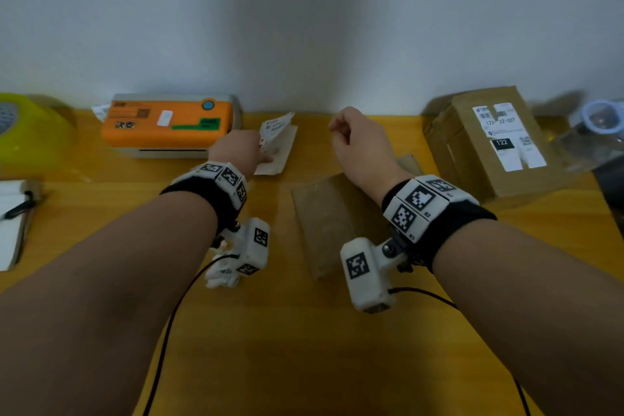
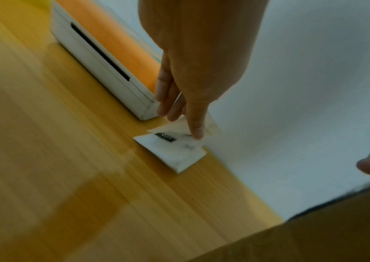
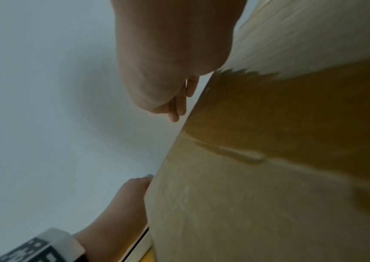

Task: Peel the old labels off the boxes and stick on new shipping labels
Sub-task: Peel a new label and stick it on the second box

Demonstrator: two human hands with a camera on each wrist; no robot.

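While the left hand [image 2: 186, 70] pinches a crinkled paper label [image 1: 275, 127] over its glossy backing sheet [image 2: 174, 154] beside the orange-topped printer [image 1: 169, 123], the right hand [image 1: 359, 142] hovers clenched and empty above a flat brown cardboard box [image 1: 324, 223] on the wooden table [image 1: 304, 348].

Dim, soft light throughout — wrist views smeared by motion blur, head view bowed and blurry at its edges.

Printer [image 1: 169, 125] left, labelled box [image 1: 489, 142] right, flat box [image 1: 334, 223] between them, nearer.
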